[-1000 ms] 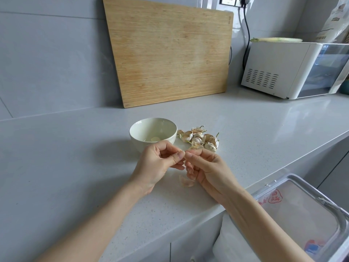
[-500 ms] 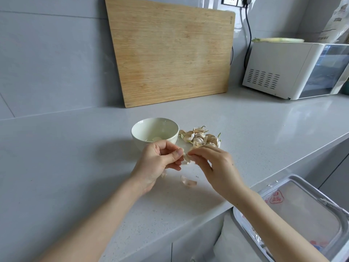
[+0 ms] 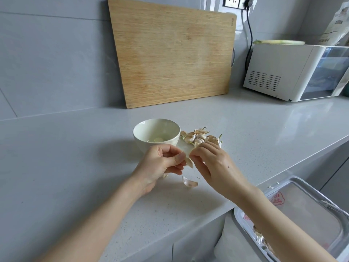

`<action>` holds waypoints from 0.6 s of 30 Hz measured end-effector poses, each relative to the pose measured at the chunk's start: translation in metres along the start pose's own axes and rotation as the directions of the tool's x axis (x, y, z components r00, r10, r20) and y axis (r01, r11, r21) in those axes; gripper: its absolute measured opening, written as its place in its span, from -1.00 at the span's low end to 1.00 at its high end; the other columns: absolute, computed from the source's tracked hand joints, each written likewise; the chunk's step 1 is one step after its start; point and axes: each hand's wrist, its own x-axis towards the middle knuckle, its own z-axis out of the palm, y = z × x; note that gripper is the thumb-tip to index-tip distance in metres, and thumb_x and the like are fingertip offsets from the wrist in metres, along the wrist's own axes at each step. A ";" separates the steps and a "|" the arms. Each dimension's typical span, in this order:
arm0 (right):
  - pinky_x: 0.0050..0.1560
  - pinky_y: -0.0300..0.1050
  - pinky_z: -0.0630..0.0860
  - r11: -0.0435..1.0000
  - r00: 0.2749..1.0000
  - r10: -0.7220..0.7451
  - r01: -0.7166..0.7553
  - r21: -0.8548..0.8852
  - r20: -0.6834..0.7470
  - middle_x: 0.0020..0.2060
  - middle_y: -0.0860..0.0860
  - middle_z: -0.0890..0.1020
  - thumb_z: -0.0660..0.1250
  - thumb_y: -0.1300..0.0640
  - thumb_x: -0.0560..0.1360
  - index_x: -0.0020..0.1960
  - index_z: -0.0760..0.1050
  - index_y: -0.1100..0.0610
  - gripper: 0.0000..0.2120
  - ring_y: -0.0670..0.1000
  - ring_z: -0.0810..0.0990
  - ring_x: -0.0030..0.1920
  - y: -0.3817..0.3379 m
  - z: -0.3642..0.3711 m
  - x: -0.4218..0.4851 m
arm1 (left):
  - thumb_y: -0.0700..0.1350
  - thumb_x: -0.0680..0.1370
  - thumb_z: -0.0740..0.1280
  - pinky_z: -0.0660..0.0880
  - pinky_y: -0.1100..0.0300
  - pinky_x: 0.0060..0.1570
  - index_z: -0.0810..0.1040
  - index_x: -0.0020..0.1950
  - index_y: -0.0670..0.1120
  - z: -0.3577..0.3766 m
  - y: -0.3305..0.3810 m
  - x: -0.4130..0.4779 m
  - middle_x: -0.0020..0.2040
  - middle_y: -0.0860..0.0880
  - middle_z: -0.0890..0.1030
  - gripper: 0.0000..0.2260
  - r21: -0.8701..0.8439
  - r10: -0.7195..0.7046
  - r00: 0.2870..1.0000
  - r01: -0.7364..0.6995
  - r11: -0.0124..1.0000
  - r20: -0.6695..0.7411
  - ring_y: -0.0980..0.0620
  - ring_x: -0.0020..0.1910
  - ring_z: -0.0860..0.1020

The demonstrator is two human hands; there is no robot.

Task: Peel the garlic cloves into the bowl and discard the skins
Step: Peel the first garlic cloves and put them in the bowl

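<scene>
A pale green bowl (image 3: 156, 133) stands on the grey counter with one peeled clove (image 3: 158, 139) inside. Right of it lies a small pile of unpeeled garlic cloves (image 3: 200, 137). In front of the bowl my left hand (image 3: 160, 165) pinches a garlic clove (image 3: 188, 162) between thumb and fingers. My right hand (image 3: 213, 165) meets it from the right, fingertips pinching the skin at the clove's top. A loose piece of skin (image 3: 189, 183) lies on the counter below both hands.
A bin (image 3: 309, 214) lined with a white bag stands open below the counter edge at lower right, with skins in it. A wooden cutting board (image 3: 173, 53) leans on the back wall. A white appliance (image 3: 294, 70) sits at the far right.
My right hand has turned palm down and risen slightly. The loose skin piece now shows on the counter below the hands. The view has shifted a little.
</scene>
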 end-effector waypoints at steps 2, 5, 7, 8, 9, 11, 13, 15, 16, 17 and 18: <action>-0.21 -0.19 0.40 0.999 0.999 0.046 -0.045 0.029 -0.010 -0.30 0.02 0.53 0.18 0.20 0.55 -0.18 0.52 0.24 -0.79 0.00 0.45 -0.27 0.000 0.001 -0.001 | -0.30 0.46 0.36 0.53 0.27 -0.36 0.57 -0.19 -0.24 0.000 -0.001 0.000 -0.34 -0.11 0.61 -0.96 -0.003 -0.002 1.000 0.002 1.000 0.012 0.07 -0.39 0.57; -0.26 -0.29 0.34 0.981 0.985 0.168 -0.164 0.102 -0.031 -0.33 0.02 0.50 0.19 0.20 0.54 -0.19 0.52 0.24 -0.80 -0.06 0.39 -0.30 0.000 0.003 -0.002 | -0.33 0.46 0.35 0.55 0.26 -0.34 0.56 -0.18 -0.27 -0.001 -0.001 0.000 -0.33 -0.13 0.61 -0.98 -0.024 0.005 1.000 -0.005 1.000 0.013 0.06 -0.38 0.58; -0.29 -0.34 0.29 0.964 0.972 0.235 -0.230 0.131 -0.026 -0.37 0.00 0.47 0.24 0.24 0.51 -0.21 0.51 0.23 -0.84 -0.09 0.36 -0.33 0.001 0.005 -0.004 | -0.34 0.46 0.34 0.55 0.26 -0.35 0.56 -0.20 -0.26 -0.001 -0.001 0.001 -0.35 -0.12 0.61 -0.95 -0.047 0.005 1.000 -0.005 0.999 -0.002 0.06 -0.39 0.58; -0.30 -0.37 0.28 0.956 0.965 0.263 -0.258 0.143 -0.016 -0.39 -0.03 0.45 0.26 0.23 0.50 -0.23 0.51 0.21 -0.85 -0.13 0.35 -0.34 0.002 0.005 -0.006 | -0.35 0.46 0.33 0.55 0.26 -0.36 0.56 -0.20 -0.26 -0.001 -0.001 0.001 -0.35 -0.12 0.61 -0.94 -0.063 0.005 1.000 -0.005 0.998 -0.011 0.06 -0.39 0.58; -0.32 -0.39 0.27 0.948 0.959 0.285 -0.281 0.151 -0.005 -0.42 -0.07 0.42 0.28 0.22 0.49 -0.26 0.50 0.20 -0.84 -0.16 0.35 -0.36 0.002 0.005 -0.008 | -0.35 0.46 0.33 0.55 0.26 -0.36 0.56 -0.21 -0.26 -0.001 -0.001 0.002 -0.35 -0.13 0.61 -0.94 -0.078 0.006 1.000 -0.007 0.997 -0.017 0.06 -0.39 0.58; -0.37 -0.37 0.26 0.930 0.938 0.344 -0.346 0.125 0.032 -0.48 -0.10 0.39 0.33 0.20 0.49 -0.33 0.48 0.24 -0.76 -0.13 0.34 -0.40 0.003 0.006 -0.011 | -0.36 0.46 0.33 0.55 0.26 -0.35 0.56 -0.19 -0.27 -0.002 -0.001 0.002 -0.33 -0.13 0.62 -0.95 -0.097 0.016 1.000 -0.018 0.995 -0.025 0.06 -0.38 0.59; -0.37 -0.27 0.30 0.892 0.896 0.432 -0.441 0.094 0.108 -0.47 0.02 0.48 0.34 0.18 0.51 -0.30 0.50 0.29 -0.75 -0.03 0.37 -0.42 0.004 0.006 -0.014 | -0.35 0.46 0.33 0.56 0.26 -0.34 0.56 -0.18 -0.28 -0.002 -0.002 0.003 -0.34 -0.12 0.62 -0.96 -0.108 0.033 0.999 -0.036 0.993 -0.031 0.06 -0.38 0.59; -0.28 -0.21 0.41 0.824 0.842 0.514 -0.538 0.179 0.165 -0.37 0.05 0.59 0.32 0.23 0.51 -0.21 0.55 0.22 -0.87 -0.03 0.48 -0.35 0.001 0.002 -0.014 | -0.35 0.45 0.33 0.56 0.27 -0.32 0.56 -0.17 -0.28 -0.002 -0.002 0.004 -0.34 -0.11 0.62 -0.97 -0.112 0.046 0.998 -0.050 0.992 -0.037 0.06 -0.37 0.59; -0.26 -0.28 0.43 0.770 0.815 0.548 -0.580 0.265 0.189 -0.33 0.01 0.61 0.30 0.28 0.51 -0.15 0.57 0.14 -0.89 -0.10 0.51 -0.33 -0.002 0.001 -0.013 | -0.35 0.46 0.33 0.56 0.27 -0.32 0.56 -0.17 -0.28 -0.002 -0.003 0.004 -0.34 -0.10 0.63 -0.97 -0.110 0.051 0.998 -0.056 0.992 -0.041 0.07 -0.37 0.60; -0.24 -0.34 0.42 0.708 0.790 0.576 -0.611 0.354 0.213 -0.31 -0.02 0.62 0.28 0.32 0.51 -0.11 0.58 0.08 -0.82 -0.15 0.51 -0.33 -0.006 -0.001 -0.012 | -0.36 0.46 0.33 0.56 0.27 -0.31 0.56 -0.16 -0.28 -0.002 -0.003 0.004 -0.34 -0.10 0.63 -0.97 -0.107 0.056 0.997 -0.061 0.992 -0.044 0.07 -0.36 0.60; -0.23 -0.33 0.42 0.632 0.767 0.595 -0.631 0.450 0.240 -0.31 -0.02 0.63 0.25 0.35 0.52 -0.10 0.58 0.07 -0.77 -0.16 0.52 -0.34 -0.008 -0.002 -0.011 | -0.35 0.46 0.33 0.56 0.27 -0.31 0.56 -0.16 -0.27 -0.002 -0.003 0.004 -0.33 -0.10 0.63 -0.97 -0.103 0.060 0.997 -0.065 0.993 -0.047 0.07 -0.36 0.60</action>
